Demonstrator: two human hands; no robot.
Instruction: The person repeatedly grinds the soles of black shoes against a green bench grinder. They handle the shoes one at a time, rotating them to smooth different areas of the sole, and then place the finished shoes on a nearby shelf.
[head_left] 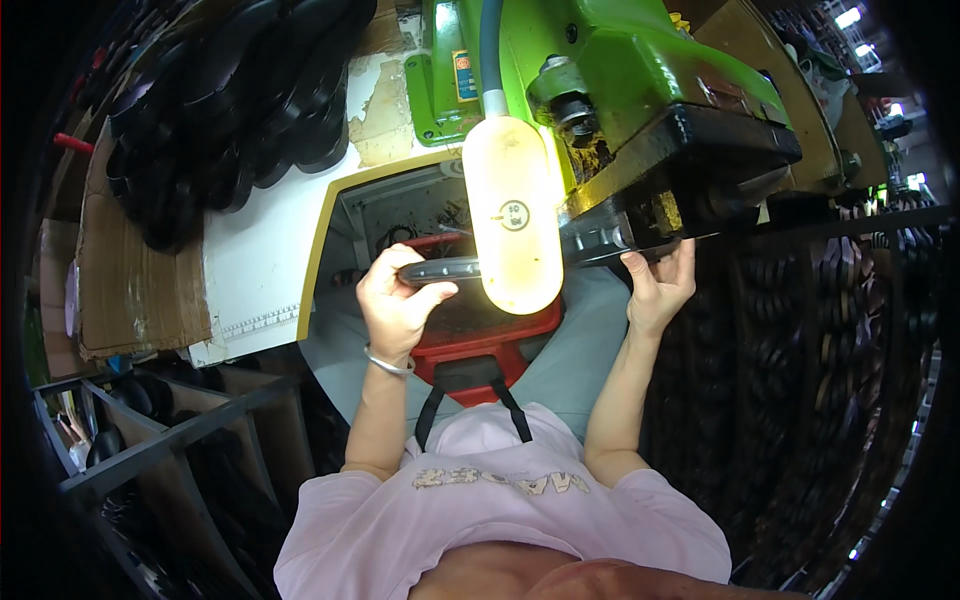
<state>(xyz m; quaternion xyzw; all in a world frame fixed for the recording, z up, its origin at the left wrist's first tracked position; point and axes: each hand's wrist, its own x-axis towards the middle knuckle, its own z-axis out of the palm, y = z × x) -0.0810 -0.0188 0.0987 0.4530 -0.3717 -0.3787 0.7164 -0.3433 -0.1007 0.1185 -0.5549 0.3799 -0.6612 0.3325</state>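
Note:
A long black shoe sole (445,270) lies crosswise in front of me, its middle hidden behind a lit lamp. My left hand (388,305) is closed on its left end, thumb below and fingers over the tip. At the other end, my right hand (658,288) grips the sole between thumb and fingers, close beneath the dark working head (690,165) of a green machine (640,75). That end of the sole seems to touch the head, though the contact itself is in shadow.
The glowing lamp (515,235) hangs between my hands. Black soles (235,95) are heaped at the upper left beside cardboard (140,270) on a white tabletop (255,260). A red stool (490,350) shows between my legs. Shelving (190,435) stands lower left; footwear racks (800,330) fill the right.

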